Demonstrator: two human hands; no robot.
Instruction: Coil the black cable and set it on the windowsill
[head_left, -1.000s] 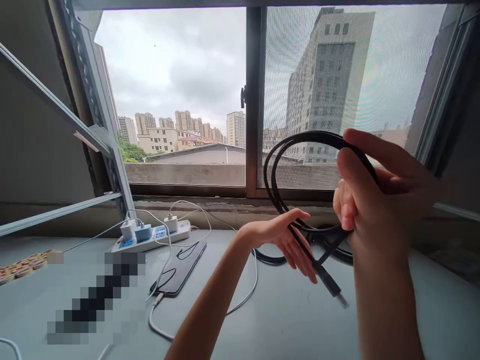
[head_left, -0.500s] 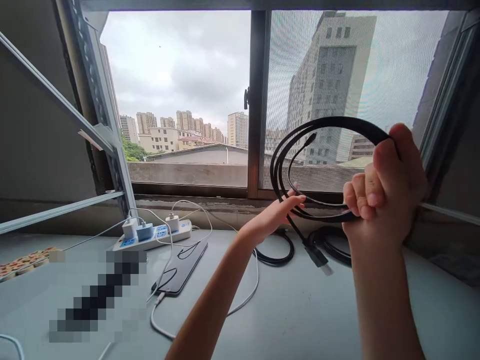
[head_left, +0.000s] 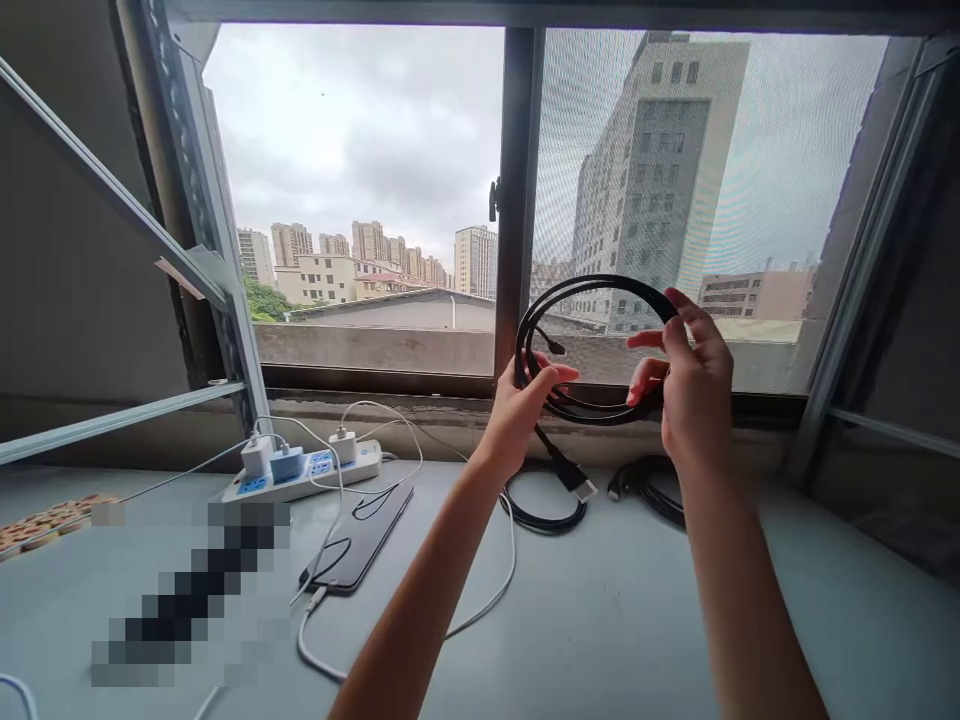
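A black cable (head_left: 600, 281), wound into several loops, is held up between my hands in front of the window. My left hand (head_left: 517, 408) grips the left side of the coil, thumb in front and the other fingers partly hidden behind it. At the right side, my right hand (head_left: 697, 375) has its thumb and fingertips on the loops, with some fingers curled through the ring. One cable end, a plug with a flat metal tip (head_left: 573, 476), hangs below my left hand. The other, smaller end (head_left: 553, 347) sticks out inside the ring.
Two more black coils, one in the middle (head_left: 546, 526) and one at the right (head_left: 654, 480), lie on the table (head_left: 600, 630). Left of them are a dark phone (head_left: 367, 535) with a white charging cable and a white power strip (head_left: 304, 480) with chargers. A metal frame (head_left: 225, 230) stands left.
My right hand has moved left and closer to my left hand, and its fist has loosened. The ring is lower and slightly left; its hanging plug has swung left. My left hand now grips the coil.
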